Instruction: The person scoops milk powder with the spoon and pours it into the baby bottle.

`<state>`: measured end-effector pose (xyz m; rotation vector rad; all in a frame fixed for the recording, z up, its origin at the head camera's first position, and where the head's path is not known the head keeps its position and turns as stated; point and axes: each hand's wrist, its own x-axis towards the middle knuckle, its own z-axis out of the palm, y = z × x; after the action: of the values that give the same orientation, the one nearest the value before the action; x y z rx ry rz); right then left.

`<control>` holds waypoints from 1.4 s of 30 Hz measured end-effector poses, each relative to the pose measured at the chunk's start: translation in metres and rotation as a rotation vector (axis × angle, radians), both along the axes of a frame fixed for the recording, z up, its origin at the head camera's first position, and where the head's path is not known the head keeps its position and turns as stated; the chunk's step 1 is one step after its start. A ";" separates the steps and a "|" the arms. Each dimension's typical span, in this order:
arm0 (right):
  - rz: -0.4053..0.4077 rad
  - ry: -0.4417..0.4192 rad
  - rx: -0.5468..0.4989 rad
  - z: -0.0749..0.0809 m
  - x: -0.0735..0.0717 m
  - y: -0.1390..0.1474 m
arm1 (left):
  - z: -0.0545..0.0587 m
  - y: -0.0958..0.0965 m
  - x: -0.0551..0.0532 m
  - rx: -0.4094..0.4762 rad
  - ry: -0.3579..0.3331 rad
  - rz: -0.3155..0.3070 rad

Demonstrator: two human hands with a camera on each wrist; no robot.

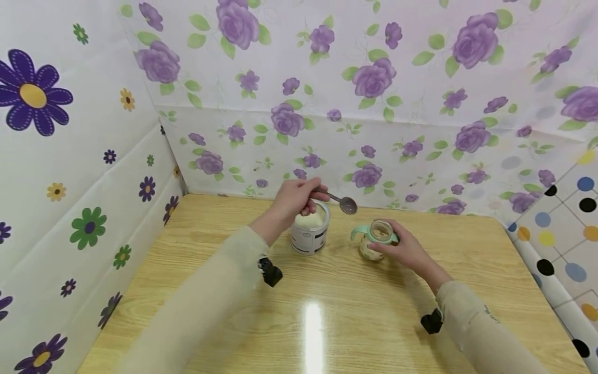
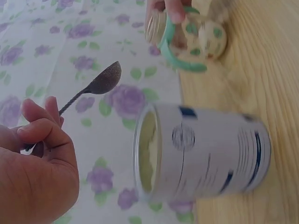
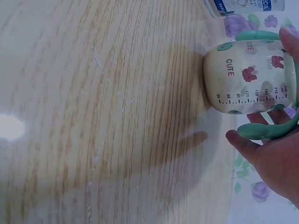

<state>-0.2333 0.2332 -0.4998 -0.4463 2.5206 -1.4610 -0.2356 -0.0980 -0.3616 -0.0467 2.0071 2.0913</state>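
My left hand (image 1: 299,200) pinches the handle of a dark metal spoon (image 1: 348,205), its bowl pointing right. In the left wrist view the spoon (image 2: 105,79) has a twisted handle, and no heap shows above its rim. Below that hand stands an open white can (image 1: 309,240) of pale powder. My right hand (image 1: 404,246) grips a clear baby bottle (image 1: 372,253) by its neck, near a green handle. The bottle is uncapped and stands upright on the table. In the right wrist view the bottle (image 3: 252,77) carries cartoon prints and a measuring scale; its contents look pale.
The wooden table (image 1: 355,311) has a bright light reflection near its front. Purple-flowered sheeting (image 1: 327,78) hangs behind it, with more patterned sheeting at the left and right. Small white marks (image 3: 121,95) lie on the tabletop in the right wrist view.
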 end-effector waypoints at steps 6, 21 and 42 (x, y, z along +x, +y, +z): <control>0.019 -0.011 -0.006 0.001 -0.001 0.002 | 0.006 -0.041 0.000 -0.056 0.015 0.032; 0.021 -0.025 -0.023 0.005 0.002 0.006 | -0.014 -0.067 0.004 -0.093 -0.017 0.056; 0.047 -0.034 0.049 0.010 -0.005 0.004 | -0.056 -0.071 0.008 -0.086 -0.114 0.128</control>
<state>-0.2383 0.2376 -0.4899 -0.4655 2.4965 -1.3758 -0.2277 -0.1694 -0.4180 -0.3103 2.0742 2.0243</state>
